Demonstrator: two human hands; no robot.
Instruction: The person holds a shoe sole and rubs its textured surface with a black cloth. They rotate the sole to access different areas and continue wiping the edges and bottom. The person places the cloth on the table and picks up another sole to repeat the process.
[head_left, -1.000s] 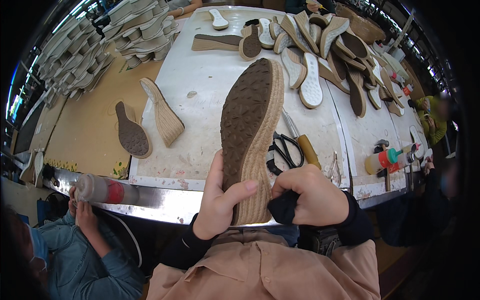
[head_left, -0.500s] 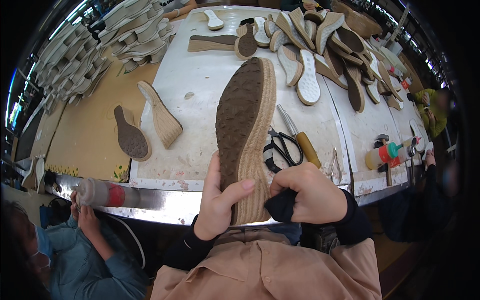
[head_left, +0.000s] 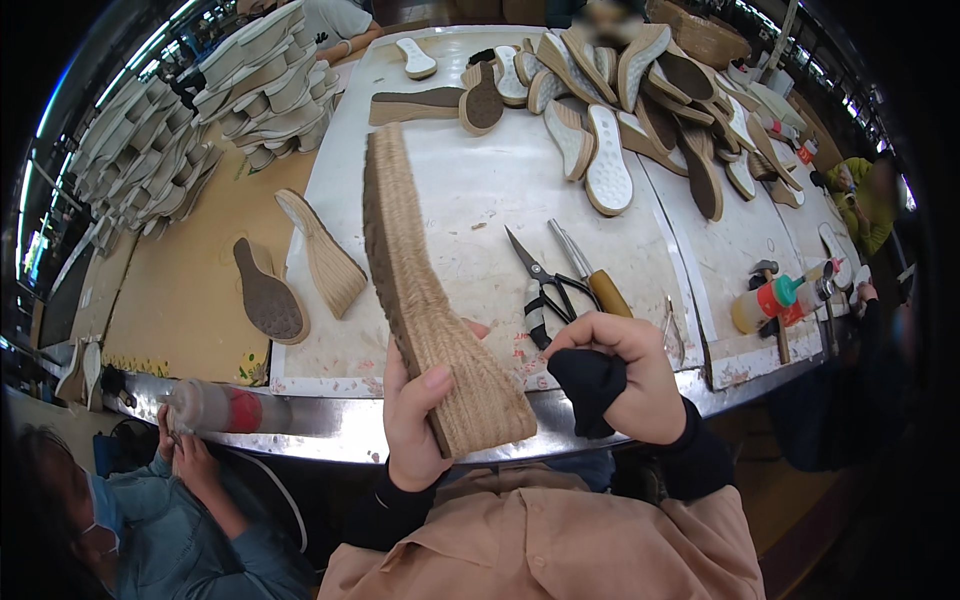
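My left hand (head_left: 418, 410) is closed round the heel end of a wedge shoe sole (head_left: 425, 290) with braided rope sides. The sole stands nearly upright, its rope side facing me and its brown tread turned to the left. In my right hand (head_left: 635, 375) a black cloth (head_left: 585, 388) is bunched, a little to the right of the heel and apart from it. Just beyond that hand lie black-handled scissors (head_left: 540, 275) and a tool with a yellow handle (head_left: 608, 293). A pair of wedge soles, one tread up (head_left: 270, 290) and one on its side (head_left: 325, 255), rests to the left.
A heap of wedge soles (head_left: 690, 150) covers the far right of the table. Stacked pale soles (head_left: 265, 85) stand far left. Glue bottles (head_left: 768, 303), a hammer (head_left: 780, 340) and pliers (head_left: 673, 330) lie at right. A co-worker (head_left: 190, 510) sits at left beside a large bottle (head_left: 215, 408).
My left hand has turned the sole so its rope side faces me instead of the tread, and tilted its toe leftward. My right hand with the cloth has drawn slightly away from it.
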